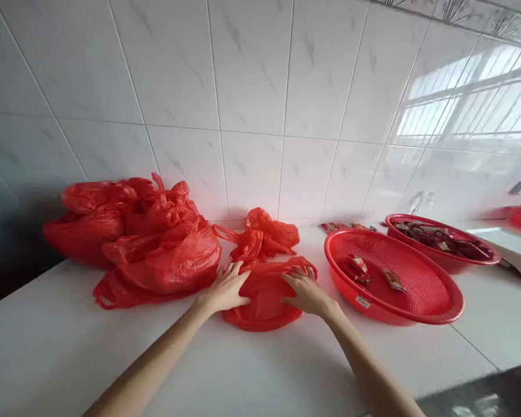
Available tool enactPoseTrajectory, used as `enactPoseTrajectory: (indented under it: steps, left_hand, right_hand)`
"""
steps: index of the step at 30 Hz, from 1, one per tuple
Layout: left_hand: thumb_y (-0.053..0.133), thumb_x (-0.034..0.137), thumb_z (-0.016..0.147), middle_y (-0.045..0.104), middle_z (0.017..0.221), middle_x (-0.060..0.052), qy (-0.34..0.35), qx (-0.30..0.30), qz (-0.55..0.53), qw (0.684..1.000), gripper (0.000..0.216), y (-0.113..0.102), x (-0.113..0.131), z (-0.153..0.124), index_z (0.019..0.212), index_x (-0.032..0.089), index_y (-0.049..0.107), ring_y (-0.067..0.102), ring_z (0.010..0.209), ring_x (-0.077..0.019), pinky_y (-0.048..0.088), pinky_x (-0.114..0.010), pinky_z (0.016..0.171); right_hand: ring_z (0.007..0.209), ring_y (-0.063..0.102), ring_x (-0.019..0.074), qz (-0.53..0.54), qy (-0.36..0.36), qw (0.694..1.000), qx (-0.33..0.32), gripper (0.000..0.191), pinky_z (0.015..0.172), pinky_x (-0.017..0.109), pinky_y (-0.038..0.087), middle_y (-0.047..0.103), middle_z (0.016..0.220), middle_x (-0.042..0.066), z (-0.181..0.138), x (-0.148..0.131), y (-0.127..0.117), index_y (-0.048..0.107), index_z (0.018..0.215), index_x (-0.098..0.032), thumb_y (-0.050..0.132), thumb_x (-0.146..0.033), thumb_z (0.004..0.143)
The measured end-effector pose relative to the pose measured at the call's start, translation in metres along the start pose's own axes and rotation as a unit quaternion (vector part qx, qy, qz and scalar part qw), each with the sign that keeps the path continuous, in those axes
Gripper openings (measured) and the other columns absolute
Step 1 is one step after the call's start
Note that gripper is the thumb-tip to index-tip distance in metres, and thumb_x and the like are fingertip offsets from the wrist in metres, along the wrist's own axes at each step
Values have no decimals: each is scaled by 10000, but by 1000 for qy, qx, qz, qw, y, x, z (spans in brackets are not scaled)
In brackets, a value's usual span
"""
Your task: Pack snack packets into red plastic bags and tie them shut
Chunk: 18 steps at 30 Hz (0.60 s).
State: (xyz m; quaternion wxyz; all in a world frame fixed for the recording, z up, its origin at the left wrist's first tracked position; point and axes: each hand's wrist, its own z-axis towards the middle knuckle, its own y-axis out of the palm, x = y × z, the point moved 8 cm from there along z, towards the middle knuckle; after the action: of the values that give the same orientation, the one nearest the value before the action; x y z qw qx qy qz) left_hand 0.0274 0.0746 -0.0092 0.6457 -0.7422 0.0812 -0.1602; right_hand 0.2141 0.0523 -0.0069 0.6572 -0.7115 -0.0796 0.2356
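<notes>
A red plastic bag (pixel 267 292) lies between my hands, its mouth spread and its lower edge rounded on the white counter. My left hand (pixel 228 286) rests on the bag's left side, thumb and fingers apart. On the opposite side my right hand (pixel 306 289) touches the bag near its rim, fingers also spread. Some of the right fingertips are hidden in the folds. Just behind is another crumpled red plastic bag (pixel 271 231).
Filled red plastic bags (pixel 169 260) are heaped at the left against the tiled wall (pixel 252 174). A red mesh basket (pixel 351 289) with a few wrapped snack packets (pixel 393 280) stands at the right. Behind it, another red basket (pixel 460 263) holds many dark packets. More packets lie along the wall.
</notes>
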Motion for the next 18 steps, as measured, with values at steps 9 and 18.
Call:
enactPoseTrajectory:
  steps: [9, 18]
  left_hand:
    - [544, 164, 886, 657, 1276, -115, 126, 252, -18, 959, 312, -40, 31, -21, 1102, 245, 755, 595, 1198, -304, 438, -502, 1073]
    - [651, 262, 819, 704, 1195, -173, 46, 73, 18, 996, 333, -4, 39, -21, 1128, 176, 741, 598, 1224, -398, 283, -668, 1142]
  right_hand:
    - [1283, 540, 337, 6, -25, 988, 153, 154, 1124, 527, 361, 741, 1129, 129, -6, -4, -9, 728, 1024, -171, 635, -212, 908]
    - [1279, 549, 311, -16, -105, 980, 170, 206, 1165, 571, 300, 776, 1008, 85, -7, -18, -11, 724, 1047, -193, 566, -127, 932]
